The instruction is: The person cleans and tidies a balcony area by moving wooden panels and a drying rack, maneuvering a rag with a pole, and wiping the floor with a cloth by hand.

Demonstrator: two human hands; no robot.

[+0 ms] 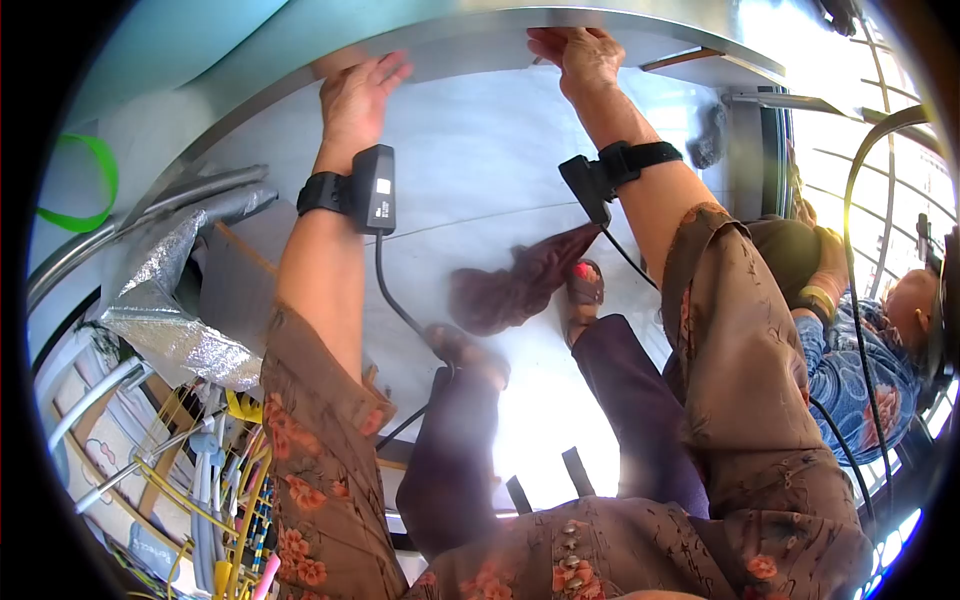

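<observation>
My left hand (362, 98) is at the underside of the metal edge (450, 45) of a pale table, its fingers stretched to the right. Farther right, my right hand (585, 62) reaches to the same edge with fingers extended to the left. Some fingertips are hard to make out against the edge. I see nothing held in either hand. Black devices on straps sit on both wrists, each with a cable. Below and between my arms, a crumpled dark brown cloth (515, 285) appears by my foot.
A green band (100, 185) is at the far left, above metal tubes. Beneath them are a silver foil bag (180, 310) and a rack of cords and rods (210, 460). At the right, another person (860, 360) in a blue patterned top sits near a window grille.
</observation>
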